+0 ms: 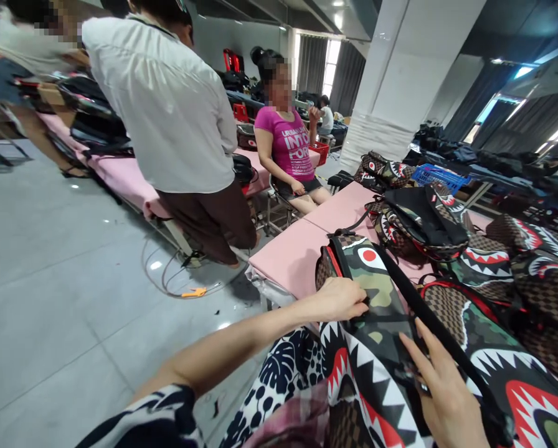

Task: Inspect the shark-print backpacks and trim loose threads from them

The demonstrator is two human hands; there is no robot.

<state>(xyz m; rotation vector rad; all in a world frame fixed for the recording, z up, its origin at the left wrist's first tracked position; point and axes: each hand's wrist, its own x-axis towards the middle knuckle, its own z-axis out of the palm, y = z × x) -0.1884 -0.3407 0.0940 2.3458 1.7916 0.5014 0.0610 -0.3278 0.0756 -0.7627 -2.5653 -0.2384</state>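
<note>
A backpack [382, 292] with camouflage, brown check and a shark-mouth print lies tilted across my lap and the table edge. My left hand [342, 298] is closed on its camouflage panel, fingers curled and fingertips pressed into the fabric. Lower down, my right hand [447, 386] rests over the same backpack, its index and middle fingers stretched out and apart. Beside that hand is a small dark shiny item [412, 376]; blur hides its kind, and I cannot tell whether the hand touches it. A black strap [423, 311] runs along the backpack's right side.
Similar backpacks [489, 261] crowd the pink table [288, 258] on the right, near a blue basket [440, 177]. One person in white [162, 106] stands at another pink table; another in a pink shirt [288, 143] sits. A cable with an orange end [193, 292] lies on the floor.
</note>
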